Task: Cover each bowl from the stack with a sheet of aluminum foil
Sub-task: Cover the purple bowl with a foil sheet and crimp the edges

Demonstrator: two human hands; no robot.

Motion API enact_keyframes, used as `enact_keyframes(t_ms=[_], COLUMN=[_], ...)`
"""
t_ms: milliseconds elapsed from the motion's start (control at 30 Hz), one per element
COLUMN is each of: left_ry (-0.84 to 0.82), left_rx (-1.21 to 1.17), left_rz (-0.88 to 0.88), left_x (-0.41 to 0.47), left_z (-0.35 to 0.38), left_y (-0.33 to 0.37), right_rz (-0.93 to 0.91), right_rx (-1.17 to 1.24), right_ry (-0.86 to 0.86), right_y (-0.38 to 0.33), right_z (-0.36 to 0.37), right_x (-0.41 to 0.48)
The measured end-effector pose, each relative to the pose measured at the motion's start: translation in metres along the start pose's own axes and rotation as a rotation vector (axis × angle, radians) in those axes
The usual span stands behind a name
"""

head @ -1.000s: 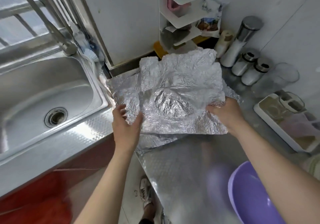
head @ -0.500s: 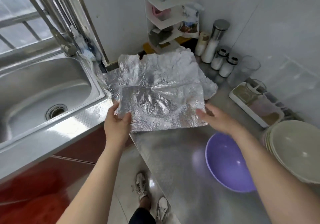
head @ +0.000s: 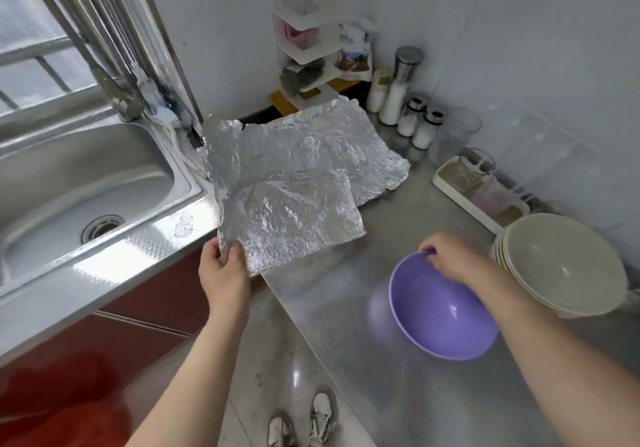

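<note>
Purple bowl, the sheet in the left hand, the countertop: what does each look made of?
The purple bowl is likely plastic: uniform colour, smooth, with a soft glossy highlight inside. The sheet, pinched by the left hand, is aluminium foil: silvery, crinkled, holding its creases. The countertop appears to be stainless steel, finely embossed, and blurrily mirrors the bowl.

Domestic kitchen. At left, stainless-steel sink (head: 104,169) with round drain and tall faucet (head: 117,96), set before a barred window (head: 34,65). Embossed steel countertop (head: 346,325) over red cabinet fronts (head: 104,360), backed by white tiled wall (head: 519,48). In the corner, white tiered shelf (head: 301,31) and a row of lidded seasoning shakers (head: 408,117). Shallow compartmented tray (head: 481,190) against the wall. At right, stack of pale bowls (head: 561,266) just beside a purple bowl (head: 446,322); crumpled foil sheet (head: 287,211) over further foil on the counter.
</note>
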State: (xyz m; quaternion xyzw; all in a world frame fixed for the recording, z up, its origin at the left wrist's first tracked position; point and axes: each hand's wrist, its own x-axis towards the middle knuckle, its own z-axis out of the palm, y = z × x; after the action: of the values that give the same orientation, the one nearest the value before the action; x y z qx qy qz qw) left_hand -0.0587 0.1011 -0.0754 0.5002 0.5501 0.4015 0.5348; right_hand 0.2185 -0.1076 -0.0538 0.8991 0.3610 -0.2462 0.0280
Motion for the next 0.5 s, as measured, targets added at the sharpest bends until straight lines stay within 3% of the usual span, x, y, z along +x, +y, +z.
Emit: enact_keyframes(t_ms=[167,267,333,500], left_ry=[0.017,0.007,-0.023,-0.118], left_rx=[-0.151,-0.195,-0.200,-0.221], left_rz=[-0.003,-0.045,-0.093,-0.182], left_x=[-0.004,-0.009,-0.012,-0.033], left_z=[-0.008,-0.016,-0.022,-0.031], left_y=[0.000,-0.006,-0.013,-0.023], right_rz=[0.291,0.493,0.604,0.543], right_rx=[0.323,0.730,1.139,1.691], right_ry=[0.216,0.307,0.329,0.365], right_y=[0.009,0.000,-0.011,-0.024], right_z=[0.010,0.019,0.022,0.027], right_x=[-0.002,-0.005,-0.007,-0.011])
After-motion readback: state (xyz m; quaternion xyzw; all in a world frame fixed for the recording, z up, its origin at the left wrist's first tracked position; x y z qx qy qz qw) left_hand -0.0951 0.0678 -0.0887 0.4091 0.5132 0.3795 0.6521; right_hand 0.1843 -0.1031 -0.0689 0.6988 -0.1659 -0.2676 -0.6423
